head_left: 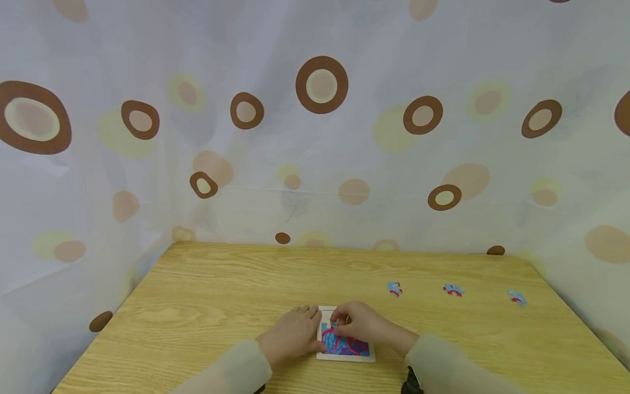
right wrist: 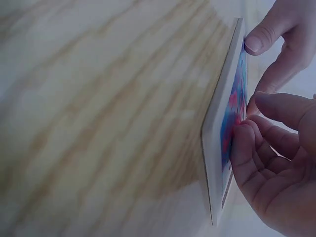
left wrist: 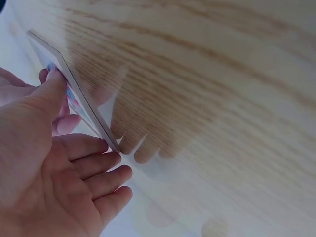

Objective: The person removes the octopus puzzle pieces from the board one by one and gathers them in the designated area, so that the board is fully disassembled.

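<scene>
A small puzzle board point(head_left: 344, 359) with a white frame lies on the wooden table, its picture blue, pink and purple. My left hand point(head_left: 295, 332) steadies its left side, the thumb point(left wrist: 57, 84) resting over the frame onto the picture and the fairly straight fingers point(left wrist: 101, 165) along the edge. Over the board's upper part, my right hand point(head_left: 363, 323) pinches a small puzzle piece point(head_left: 333, 324), mostly hidden by the fingers. In the right wrist view, curled fingertips point(right wrist: 243, 132) come right down at the picture's surface. A pale strip of bare tray shows along the board's top.
Three loose blue and red puzzle pieces lie spread out beyond the board to the right: a near one point(head_left: 395, 289), a middle one point(head_left: 453, 289) and a far one point(head_left: 517, 297). A white sheet point(head_left: 315, 148) with brown and beige spots hangs around the table point(head_left: 221, 284).
</scene>
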{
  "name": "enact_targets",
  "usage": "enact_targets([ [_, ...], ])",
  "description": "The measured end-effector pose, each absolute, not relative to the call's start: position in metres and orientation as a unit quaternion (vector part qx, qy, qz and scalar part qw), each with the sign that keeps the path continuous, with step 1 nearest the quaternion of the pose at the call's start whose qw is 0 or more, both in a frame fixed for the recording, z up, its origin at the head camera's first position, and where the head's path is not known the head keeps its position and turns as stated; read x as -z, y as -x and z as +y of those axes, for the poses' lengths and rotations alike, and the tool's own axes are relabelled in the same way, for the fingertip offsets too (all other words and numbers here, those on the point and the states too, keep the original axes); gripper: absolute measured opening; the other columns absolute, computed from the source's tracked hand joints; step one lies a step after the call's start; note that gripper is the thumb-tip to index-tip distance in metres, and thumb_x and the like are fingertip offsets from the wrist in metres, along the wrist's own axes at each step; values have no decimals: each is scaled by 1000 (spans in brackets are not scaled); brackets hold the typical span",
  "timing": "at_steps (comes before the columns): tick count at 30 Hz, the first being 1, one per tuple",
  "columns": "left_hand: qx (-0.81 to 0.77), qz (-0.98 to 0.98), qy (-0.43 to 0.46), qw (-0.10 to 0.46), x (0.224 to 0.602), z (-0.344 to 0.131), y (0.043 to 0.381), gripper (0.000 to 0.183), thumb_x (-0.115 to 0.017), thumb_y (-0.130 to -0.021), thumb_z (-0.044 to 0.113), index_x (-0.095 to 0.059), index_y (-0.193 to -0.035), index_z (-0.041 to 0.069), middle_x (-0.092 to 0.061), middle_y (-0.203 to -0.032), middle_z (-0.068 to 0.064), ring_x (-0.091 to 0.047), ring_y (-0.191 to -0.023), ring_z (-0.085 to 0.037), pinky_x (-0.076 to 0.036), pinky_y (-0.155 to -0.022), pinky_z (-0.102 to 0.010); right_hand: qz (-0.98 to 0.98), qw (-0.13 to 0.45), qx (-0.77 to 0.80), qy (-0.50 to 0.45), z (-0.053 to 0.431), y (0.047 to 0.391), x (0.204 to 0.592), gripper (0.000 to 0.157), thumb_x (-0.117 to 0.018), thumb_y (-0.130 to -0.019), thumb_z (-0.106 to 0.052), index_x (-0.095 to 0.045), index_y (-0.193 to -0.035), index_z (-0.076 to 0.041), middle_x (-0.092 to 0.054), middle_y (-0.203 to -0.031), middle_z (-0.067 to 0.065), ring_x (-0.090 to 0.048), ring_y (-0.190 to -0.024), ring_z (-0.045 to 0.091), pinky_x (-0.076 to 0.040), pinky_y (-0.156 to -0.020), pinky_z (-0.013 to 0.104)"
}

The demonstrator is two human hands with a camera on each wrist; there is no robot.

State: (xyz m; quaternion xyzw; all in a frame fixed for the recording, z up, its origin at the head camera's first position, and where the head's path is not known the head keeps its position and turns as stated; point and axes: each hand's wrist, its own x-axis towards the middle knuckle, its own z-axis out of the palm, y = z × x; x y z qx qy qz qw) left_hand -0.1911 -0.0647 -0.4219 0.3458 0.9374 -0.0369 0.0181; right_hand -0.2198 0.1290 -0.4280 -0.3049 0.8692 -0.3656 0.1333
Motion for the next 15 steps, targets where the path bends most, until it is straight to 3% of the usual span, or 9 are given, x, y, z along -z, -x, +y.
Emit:
enact_targets([
  [7, 38, 932, -361, 27, 431, -67, 199, 73, -44, -87, 59, -51, -130, 0, -48, -133, -12, -46, -120, -24, -39, -98, -35, 880, 130, 348, 297, 126, 219, 427, 6, -68, -82, -4, -64, -86, -3, -50, -69, -5, -44, -61, 9, -38, -54, 23],
  [15, 32, 941, -336, 35, 415, -63, 189, 69, -56, -84, 54, -52, -129, 1, -49, -132, -11, -47, -120, -23, -38, -99, -35, 865, 151, 397, 268, 126, 221, 426, 5, -61, -84, 3, -61, -83, -2, -51, -71, -2, -47, -57, 10, -42, -48, 20],
])
